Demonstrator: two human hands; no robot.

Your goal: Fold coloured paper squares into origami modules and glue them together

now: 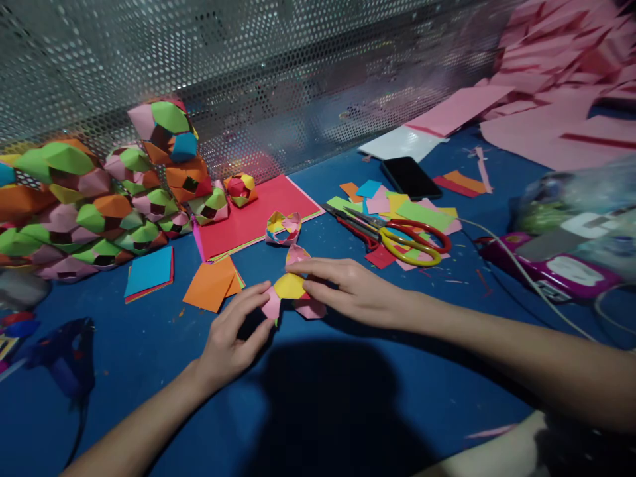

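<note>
Between my hands is a folded paper piece (289, 287) with yellow and pink parts, just above the blue table. My left hand (235, 329) pinches its pink left end between thumb and fingers. From the right, my right hand (348, 289) has its fingers closed on the yellow and pink part; its thumb is hidden. A pink patterned paper part (297, 254) rises behind my right fingertips. Just beyond sits a small open paper ring (283, 228) in yellow, pink and blue.
Folded paper balls (99, 212) pile up at the left. Orange sheets (211, 285), blue squares (150, 272), two scissors (392, 237), paper scraps (422, 213) and a phone (410, 177) lie around. A blue glue gun (64, 358) is at the lower left, a purple tool (561, 268) at the right.
</note>
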